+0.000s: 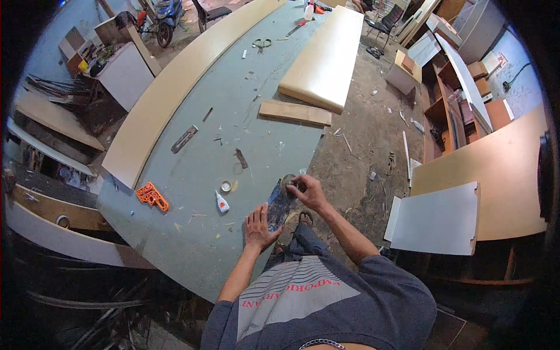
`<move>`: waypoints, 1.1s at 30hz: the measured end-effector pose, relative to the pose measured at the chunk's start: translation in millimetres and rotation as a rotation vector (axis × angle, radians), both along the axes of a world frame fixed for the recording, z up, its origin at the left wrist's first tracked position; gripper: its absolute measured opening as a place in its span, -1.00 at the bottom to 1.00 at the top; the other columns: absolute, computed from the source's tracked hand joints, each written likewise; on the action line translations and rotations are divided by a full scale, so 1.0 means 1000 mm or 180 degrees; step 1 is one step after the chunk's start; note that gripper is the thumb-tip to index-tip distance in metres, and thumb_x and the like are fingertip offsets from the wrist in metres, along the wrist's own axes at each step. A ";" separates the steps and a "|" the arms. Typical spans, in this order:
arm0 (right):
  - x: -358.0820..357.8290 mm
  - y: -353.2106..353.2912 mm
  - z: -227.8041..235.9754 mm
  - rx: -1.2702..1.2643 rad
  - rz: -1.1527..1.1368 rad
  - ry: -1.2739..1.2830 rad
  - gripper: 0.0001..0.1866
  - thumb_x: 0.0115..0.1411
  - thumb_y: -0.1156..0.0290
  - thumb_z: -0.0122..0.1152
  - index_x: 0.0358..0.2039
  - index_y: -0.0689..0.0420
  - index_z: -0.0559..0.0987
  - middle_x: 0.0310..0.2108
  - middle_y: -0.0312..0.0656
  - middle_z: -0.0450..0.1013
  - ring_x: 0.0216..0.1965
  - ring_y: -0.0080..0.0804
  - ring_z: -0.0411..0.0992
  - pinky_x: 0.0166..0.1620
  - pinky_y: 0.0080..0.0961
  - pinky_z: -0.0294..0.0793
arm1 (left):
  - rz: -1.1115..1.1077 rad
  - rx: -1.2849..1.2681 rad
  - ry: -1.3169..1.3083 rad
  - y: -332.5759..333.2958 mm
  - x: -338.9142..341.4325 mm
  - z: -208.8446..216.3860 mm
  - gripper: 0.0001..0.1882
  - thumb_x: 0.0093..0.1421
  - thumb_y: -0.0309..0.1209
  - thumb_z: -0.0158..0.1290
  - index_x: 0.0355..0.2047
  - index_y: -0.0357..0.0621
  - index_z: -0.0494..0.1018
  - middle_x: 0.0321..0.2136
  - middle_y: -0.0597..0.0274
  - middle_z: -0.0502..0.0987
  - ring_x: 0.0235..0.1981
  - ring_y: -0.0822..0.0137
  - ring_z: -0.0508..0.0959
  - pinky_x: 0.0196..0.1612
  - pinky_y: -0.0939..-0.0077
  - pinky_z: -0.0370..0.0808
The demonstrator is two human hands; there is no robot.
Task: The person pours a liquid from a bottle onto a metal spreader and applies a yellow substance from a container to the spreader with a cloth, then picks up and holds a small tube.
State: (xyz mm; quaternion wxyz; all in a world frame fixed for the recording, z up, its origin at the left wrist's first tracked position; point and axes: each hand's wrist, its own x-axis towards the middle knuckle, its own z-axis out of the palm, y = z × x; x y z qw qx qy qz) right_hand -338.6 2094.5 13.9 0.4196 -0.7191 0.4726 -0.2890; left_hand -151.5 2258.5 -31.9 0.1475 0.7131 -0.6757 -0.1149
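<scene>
1. Head view, centre: the right hand [309, 192], fingers curled, grips a round object [287, 182], kind unclear, at a dark streaked piece [279, 205].
2. The left hand [261, 227], spread flat, grasps nothing, probably steadying the piece's left edge.
3. Grey-green tabletop [204, 251] bears pale boards [324, 55], upper centre; littered floor [363, 154], right.

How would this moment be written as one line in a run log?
left hand: flat, at dark patch | right hand: gripping round object | nearby: small white bottle, orange tool | surface: grey-green tabletop
</scene>
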 end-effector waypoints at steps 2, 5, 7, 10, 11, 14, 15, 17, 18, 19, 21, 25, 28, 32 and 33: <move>0.006 0.014 -0.005 -0.0773 0.0298 0.0238 -0.67 0.14 0.24 0.39 -0.24 0.22 0.57 -0.39 -0.13 0.50 -0.40 -0.41 0.50 -0.30 -0.44 0.51 | -0.0015 -0.0026 0.0019 0.000 -0.001 0.001 0.04 0.02 0.23 0.13 0.35 -0.10 0.04 0.24 0.08 0.22 0.18 0.07 0.28 0.20 0.06 0.20; 0.022 0.013 -0.020 -0.1022 0.0572 0.0675 -0.69 0.18 0.19 0.29 -0.26 0.16 0.48 -0.32 -0.06 0.46 -0.30 -0.06 0.51 -0.27 -0.23 0.53 | -0.0030 -0.0141 0.0137 -0.001 -0.002 0.005 -0.04 -0.01 0.15 0.20 0.26 -0.14 0.14 0.19 0.04 0.24 0.18 0.04 0.28 0.19 0.03 0.21; 0.027 0.004 -0.027 -0.1514 0.0624 0.1010 -0.71 0.19 0.23 0.24 -0.26 0.14 0.41 -0.35 -0.08 0.38 -0.30 -0.06 0.49 -0.29 -0.20 0.53 | -0.0052 -0.0139 0.0197 -0.001 -0.002 0.008 -0.09 -0.01 0.14 0.21 0.21 -0.13 0.16 0.16 0.04 0.24 0.17 0.05 0.28 0.18 0.04 0.21; 0.024 -0.016 -0.020 -0.1834 0.0478 0.1114 -0.73 0.17 0.25 0.25 -0.27 0.13 0.42 -0.35 -0.09 0.39 -0.30 -0.09 0.49 -0.29 -0.22 0.53 | -0.0021 -0.0039 0.0115 0.001 -0.004 0.007 -0.12 0.04 0.18 0.14 0.21 -0.09 0.17 0.17 0.08 0.26 0.18 0.07 0.27 0.18 0.06 0.20; 0.022 -0.022 -0.017 -0.1812 0.0344 0.1172 -0.75 0.16 0.27 0.25 -0.27 0.12 0.43 -0.34 -0.10 0.40 -0.29 -0.10 0.50 -0.29 -0.23 0.53 | -0.0027 -0.0038 0.0117 0.001 -0.004 0.007 -0.12 0.04 0.18 0.14 0.21 -0.09 0.17 0.17 0.08 0.26 0.18 0.07 0.27 0.18 0.06 0.20; 0.012 -0.029 -0.002 -0.1587 -0.0017 0.0766 -0.77 0.18 0.25 0.26 -0.31 0.13 0.47 -0.35 -0.09 0.42 -0.33 -0.04 0.50 -0.32 -0.20 0.52 | 0.0016 -0.0080 0.0170 0.001 -0.001 0.005 -0.12 0.04 0.18 0.14 0.21 -0.08 0.17 0.16 0.10 0.26 0.18 0.08 0.27 0.17 0.07 0.21; 0.008 -0.026 0.004 -0.1641 -0.0044 0.0867 -0.78 0.16 0.27 0.26 -0.29 0.11 0.47 -0.34 -0.10 0.42 -0.32 -0.08 0.51 -0.30 -0.23 0.53 | 0.0002 -0.0122 0.0170 0.001 0.000 0.002 -0.11 0.04 0.19 0.14 0.21 -0.08 0.17 0.17 0.09 0.26 0.18 0.08 0.28 0.17 0.07 0.21; 0.000 -0.017 0.000 -0.1511 0.0239 0.0864 -0.77 0.16 0.27 0.26 -0.29 0.12 0.47 -0.34 -0.09 0.42 -0.32 -0.06 0.50 -0.30 -0.22 0.53 | -0.0020 -0.0152 0.0189 0.002 -0.001 0.002 -0.11 0.04 0.20 0.14 0.22 -0.08 0.16 0.17 0.08 0.26 0.17 0.07 0.28 0.17 0.06 0.21; -0.003 -0.010 -0.003 -0.1381 0.0515 0.0848 -0.77 0.16 0.27 0.26 -0.28 0.12 0.47 -0.35 -0.09 0.42 -0.33 -0.05 0.50 -0.30 -0.22 0.53 | -0.0024 -0.0124 0.0167 0.002 -0.001 0.001 -0.10 0.03 0.22 0.13 0.22 -0.08 0.16 0.17 0.07 0.25 0.18 0.07 0.28 0.17 0.06 0.21; -0.002 -0.002 -0.007 -0.1394 0.0860 0.0809 -0.75 0.18 0.26 0.25 -0.26 0.14 0.46 -0.32 -0.08 0.41 -0.30 -0.02 0.49 -0.27 -0.20 0.53 | -0.0032 -0.0103 0.0140 0.001 -0.001 0.002 -0.10 0.03 0.23 0.13 0.22 -0.08 0.16 0.17 0.07 0.24 0.18 0.07 0.28 0.17 0.05 0.21; 0.007 0.010 -0.014 -0.1253 0.1113 0.0905 -0.74 0.18 0.25 0.24 -0.25 0.14 0.46 -0.31 -0.08 0.40 -0.28 -0.02 0.48 -0.25 -0.20 0.52 | -0.0019 -0.0178 0.0134 0.001 0.000 0.000 -0.10 0.03 0.23 0.13 0.21 -0.08 0.17 0.17 0.07 0.24 0.18 0.07 0.28 0.17 0.05 0.20; 0.024 0.008 -0.032 -0.1271 0.1159 0.1019 -0.73 0.17 0.27 0.23 -0.22 0.14 0.44 -0.31 -0.07 0.38 -0.24 -0.05 0.47 -0.22 -0.20 0.51 | 0.0020 -0.0241 0.0175 0.000 -0.002 0.003 -0.18 0.01 0.17 0.17 0.10 -0.11 0.23 0.10 0.07 0.28 0.13 0.06 0.31 0.14 0.07 0.23; 0.020 0.005 -0.033 -0.1329 0.0863 0.1103 -0.72 0.18 0.26 0.23 -0.22 0.16 0.45 -0.32 -0.06 0.37 -0.26 -0.05 0.46 -0.24 -0.21 0.51 | 0.0010 -0.0134 0.0094 0.001 -0.002 0.002 -0.22 0.02 0.17 0.17 0.06 -0.11 0.25 0.07 0.08 0.30 0.11 0.07 0.33 0.12 0.06 0.23; 0.005 0.015 -0.023 -0.1434 0.0598 0.1277 -0.70 0.17 0.26 0.24 -0.23 0.19 0.44 -0.32 -0.06 0.37 -0.27 -0.05 0.46 -0.25 -0.21 0.49 | -0.0021 -0.0188 0.0171 0.001 -0.001 -0.003 -0.24 0.03 0.16 0.17 0.04 -0.11 0.26 0.06 0.10 0.30 0.10 0.08 0.32 0.12 0.08 0.23; 0.006 0.017 -0.021 -0.1442 0.0613 0.1275 -0.70 0.17 0.26 0.24 -0.23 0.19 0.44 -0.32 -0.06 0.37 -0.27 -0.05 0.46 -0.25 -0.21 0.49 | -0.0044 -0.0175 0.0134 0.001 0.000 -0.005 -0.25 0.03 0.16 0.17 0.03 -0.12 0.27 0.06 0.10 0.30 0.10 0.08 0.32 0.11 0.08 0.23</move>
